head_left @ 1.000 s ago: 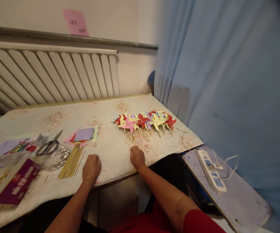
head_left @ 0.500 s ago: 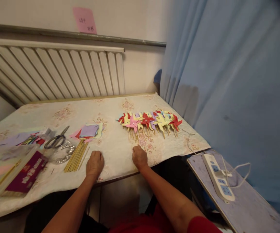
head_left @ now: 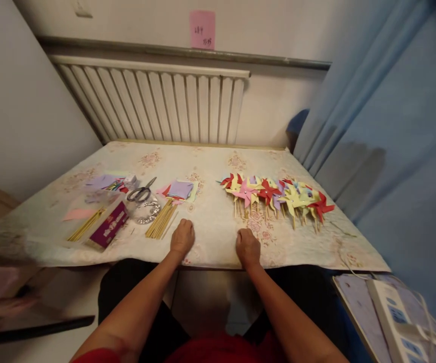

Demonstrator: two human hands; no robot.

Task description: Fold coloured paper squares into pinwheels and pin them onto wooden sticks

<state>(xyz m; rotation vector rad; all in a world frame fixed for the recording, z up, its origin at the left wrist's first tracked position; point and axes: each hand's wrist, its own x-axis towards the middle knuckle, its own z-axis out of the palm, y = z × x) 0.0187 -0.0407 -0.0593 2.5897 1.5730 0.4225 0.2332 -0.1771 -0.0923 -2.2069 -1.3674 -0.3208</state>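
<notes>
My left hand (head_left: 182,237) rests as a loose fist on the flowered tablecloth (head_left: 212,166), with nothing showing in it. Just left of it lies a bundle of thin wooden sticks (head_left: 160,221). Behind the sticks is a small stack of coloured paper squares (head_left: 180,189), lilac on top. My right hand (head_left: 248,248), also closed and resting on the cloth, has no object visible in it. Beyond and to its right lies a row of finished paper pinwheels (head_left: 268,191) in red, yellow, pink and lilac, their sticks pointing toward me.
Scissors (head_left: 140,191), a clear dish of shiny pins (head_left: 146,213), a purple-labelled package (head_left: 109,225) and paper scraps (head_left: 104,181) lie on the left. A power strip (head_left: 397,317) sits on a low surface at right. A radiator (head_left: 157,103) and blue curtain (head_left: 387,151) border the table.
My view has turned left, so everything appears further right. Both hands stay closed in the same places on the cloth. Nothing on the table has visibly moved.
</notes>
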